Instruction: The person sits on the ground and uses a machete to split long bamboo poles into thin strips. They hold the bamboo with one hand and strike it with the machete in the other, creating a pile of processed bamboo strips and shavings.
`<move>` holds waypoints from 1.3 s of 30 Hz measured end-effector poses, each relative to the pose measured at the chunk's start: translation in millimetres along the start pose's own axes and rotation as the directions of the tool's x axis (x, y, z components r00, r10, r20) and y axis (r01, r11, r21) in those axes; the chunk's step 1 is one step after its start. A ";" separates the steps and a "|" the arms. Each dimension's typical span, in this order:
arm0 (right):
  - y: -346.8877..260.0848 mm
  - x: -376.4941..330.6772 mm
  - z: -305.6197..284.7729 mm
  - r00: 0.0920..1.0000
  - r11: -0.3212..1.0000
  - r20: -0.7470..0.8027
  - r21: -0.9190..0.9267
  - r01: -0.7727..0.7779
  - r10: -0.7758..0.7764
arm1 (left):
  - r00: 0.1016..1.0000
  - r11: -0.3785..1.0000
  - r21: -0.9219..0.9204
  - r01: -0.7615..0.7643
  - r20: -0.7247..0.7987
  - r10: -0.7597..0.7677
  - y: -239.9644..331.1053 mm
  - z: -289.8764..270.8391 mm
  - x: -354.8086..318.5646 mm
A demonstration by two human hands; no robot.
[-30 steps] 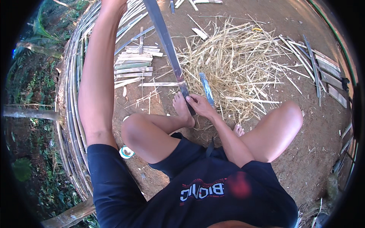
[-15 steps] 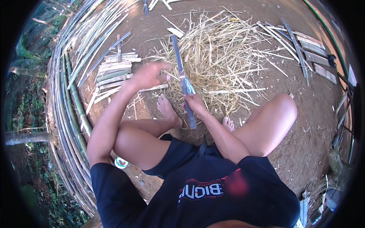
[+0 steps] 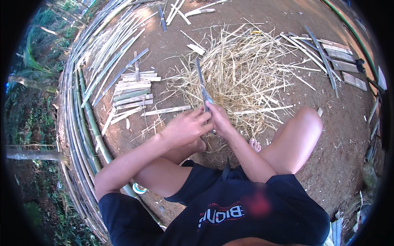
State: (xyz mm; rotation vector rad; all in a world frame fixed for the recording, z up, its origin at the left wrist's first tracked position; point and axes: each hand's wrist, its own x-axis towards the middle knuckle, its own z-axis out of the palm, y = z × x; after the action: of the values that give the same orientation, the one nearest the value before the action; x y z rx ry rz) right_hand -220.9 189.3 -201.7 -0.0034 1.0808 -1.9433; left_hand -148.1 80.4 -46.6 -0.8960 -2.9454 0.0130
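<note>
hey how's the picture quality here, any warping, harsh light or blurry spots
Head view: strong fisheye, the long bamboo poles bow along the dark round rim; even soft daylight, brightest on the bare ground up top; both hands and the thin strip look sharp; a blurred reddish patch sits on the dark shirt.

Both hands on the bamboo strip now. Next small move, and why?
Probably draw the blade a little further up the bamboo strip. Left hand and right hand meet at its near end, the strip points away over the shavings pile, and most of its length lies ahead.
</note>
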 end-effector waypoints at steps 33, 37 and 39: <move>113.2 44.1 -123.0 0.949 0.399 -0.303 -0.883 -0.247 -0.083 | 0.084 0.728 -0.648 0.222 -0.732 -0.677 -83.2 -98.4 -45.3; 139.2 8.2 -139.1 0.971 -0.070 -0.218 -0.972 -0.225 -0.096 | -0.027 0.658 -0.738 0.151 -0.668 -0.743 -86.0 -94.3 -62.3; 132.9 8.5 -139.0 0.975 -0.071 -0.223 -0.973 -0.221 0.011 | -0.020 0.640 -0.751 0.163 -0.651 -0.759 -90.2 -90.3 -65.6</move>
State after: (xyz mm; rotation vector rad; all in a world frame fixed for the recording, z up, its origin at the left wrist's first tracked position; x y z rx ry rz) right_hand -187.9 247.9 -382.0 -0.5971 2.3408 -0.4600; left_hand -138.3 -32.0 42.1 0.3169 -1.6880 -0.9908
